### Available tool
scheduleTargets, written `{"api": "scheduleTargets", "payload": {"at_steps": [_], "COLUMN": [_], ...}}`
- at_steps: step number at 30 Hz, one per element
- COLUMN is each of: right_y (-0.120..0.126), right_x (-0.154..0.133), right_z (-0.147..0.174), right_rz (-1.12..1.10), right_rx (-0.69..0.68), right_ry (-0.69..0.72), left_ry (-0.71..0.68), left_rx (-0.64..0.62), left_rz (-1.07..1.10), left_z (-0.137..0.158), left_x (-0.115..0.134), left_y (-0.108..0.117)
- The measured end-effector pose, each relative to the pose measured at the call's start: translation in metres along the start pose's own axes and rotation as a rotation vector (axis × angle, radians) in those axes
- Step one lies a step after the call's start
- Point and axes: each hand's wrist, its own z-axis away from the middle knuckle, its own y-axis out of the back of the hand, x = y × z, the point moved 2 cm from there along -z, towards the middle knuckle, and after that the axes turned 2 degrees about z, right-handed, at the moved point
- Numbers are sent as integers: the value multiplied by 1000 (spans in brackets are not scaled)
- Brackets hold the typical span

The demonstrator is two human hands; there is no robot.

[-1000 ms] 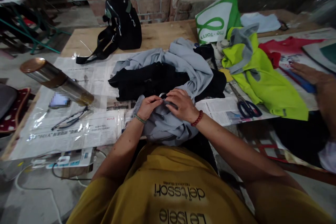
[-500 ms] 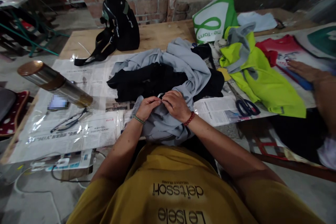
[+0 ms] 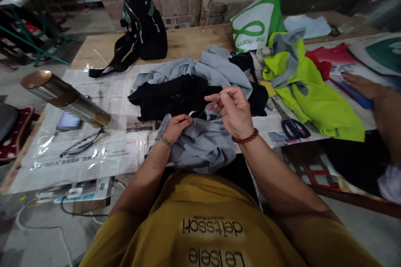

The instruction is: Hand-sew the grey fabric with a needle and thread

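Grey cloth [image 3: 200, 144] lies bunched at the table's front edge, and my left hand [image 3: 177, 128] pinches it between thumb and fingers. Above and to the right of it, my right hand [image 3: 234, 110] is raised, holding a thin sewing needle [image 3: 223, 93] between thumb and fingertips. A fine thread [image 3: 202, 112] seems to run from the cloth up toward the needle. Behind my hands a black garment [image 3: 175, 96] lies on more of the grey fabric.
Dark-handled scissors [image 3: 293, 127] and a bright yellow-green garment [image 3: 316, 87] lie to the right, near another person's hand [image 3: 360, 84]. At left are a steel flask [image 3: 67, 100], a phone [image 3: 69, 121] and glasses [image 3: 83, 144]. Behind stand a black bag [image 3: 150, 29] and a green-white bag [image 3: 257, 25].
My right hand has lifted away from the grey cloth, up and to the right, with the needle in its fingers. My left hand stays on the cloth.
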Motion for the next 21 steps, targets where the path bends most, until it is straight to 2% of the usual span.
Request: {"api": "scheduleTargets", "payload": {"at_steps": [3, 7, 14, 18, 21], "right_y": [14, 46, 106, 127, 140], "right_x": [-8, -9, -13, -22, -25], "right_z": [2, 6, 17, 26, 31], "right_rz": [-222, -497, -541, -588, -589], "right_rx": [15, 158, 350, 547, 607], "right_ry": [-73, -103, 10, -41, -10], "left_ry": [-10, 0, -19, -13, -24], "left_rx": [1, -4, -9, 5, 1], "left_rz": [14, 14, 21, 32, 14], "left_z": [0, 0, -1, -1, -1], "left_x": [0, -2, -5, -7, -8], "left_y": [0, 1, 2, 2, 3]}}
